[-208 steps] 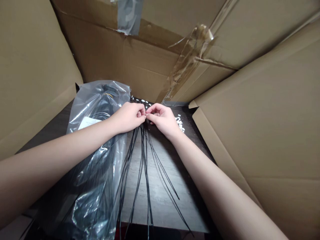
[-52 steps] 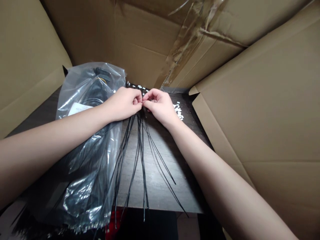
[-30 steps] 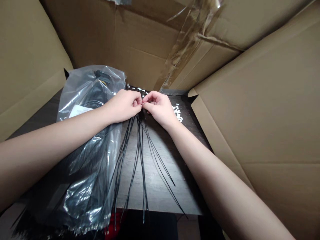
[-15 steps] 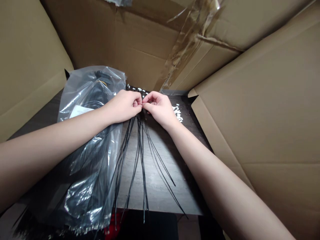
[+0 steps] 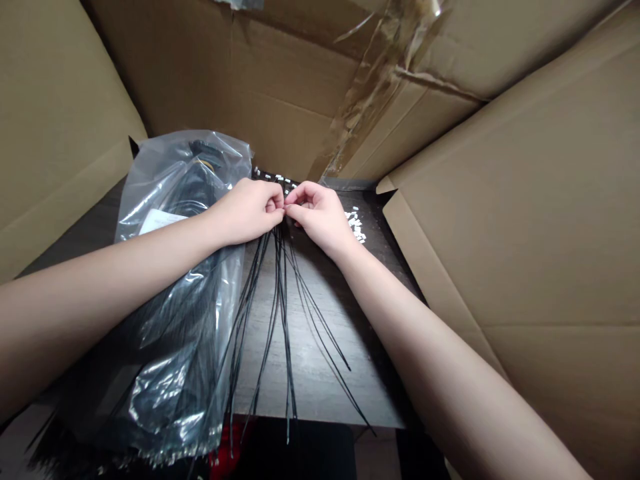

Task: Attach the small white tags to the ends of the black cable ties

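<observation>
Black cable ties (image 5: 280, 300) pinched between left hand (image 5: 247, 212) and right hand (image 5: 320, 217).

Cable ties (image 5: 280, 313) fan out on table (image 5: 325, 373), tips toward the near edge. Bag of cable ties (image 5: 175, 293) lies left of them. Small clips (image 5: 356, 223) sit far right. Cardboard panels (image 5: 525, 220) stand left, far, right.

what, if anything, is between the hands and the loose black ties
Nothing visible. The left hand and right hand pinch the far ends of the loose black ties; the plastic bag lies under the left forearm.
</observation>
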Tool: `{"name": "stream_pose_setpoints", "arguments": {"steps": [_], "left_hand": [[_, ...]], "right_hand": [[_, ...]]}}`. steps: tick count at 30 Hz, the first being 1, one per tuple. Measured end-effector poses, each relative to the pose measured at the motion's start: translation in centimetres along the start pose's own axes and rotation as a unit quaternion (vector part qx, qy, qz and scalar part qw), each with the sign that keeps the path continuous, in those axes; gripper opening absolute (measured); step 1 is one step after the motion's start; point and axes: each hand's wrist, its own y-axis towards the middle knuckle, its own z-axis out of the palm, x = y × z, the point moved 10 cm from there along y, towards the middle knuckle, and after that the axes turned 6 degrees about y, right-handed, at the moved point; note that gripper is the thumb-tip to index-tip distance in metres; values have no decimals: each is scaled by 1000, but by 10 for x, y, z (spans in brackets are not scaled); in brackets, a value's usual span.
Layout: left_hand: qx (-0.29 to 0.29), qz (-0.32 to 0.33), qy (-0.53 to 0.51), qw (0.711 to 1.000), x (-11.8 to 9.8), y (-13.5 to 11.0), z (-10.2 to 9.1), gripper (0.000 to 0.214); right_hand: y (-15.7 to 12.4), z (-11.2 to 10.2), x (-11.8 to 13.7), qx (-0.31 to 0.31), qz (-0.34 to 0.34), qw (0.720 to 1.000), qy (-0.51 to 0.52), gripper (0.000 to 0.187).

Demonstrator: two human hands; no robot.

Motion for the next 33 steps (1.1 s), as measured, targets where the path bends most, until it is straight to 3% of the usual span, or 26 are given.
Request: {"name": "stream_pose_setpoints", "arguments": {"steps": [33], "left_hand": [[17,-18,23,999,-4,-1,0,16]], "right_hand": [[0,0,0,-3,-2,1000,-5,7]]}}
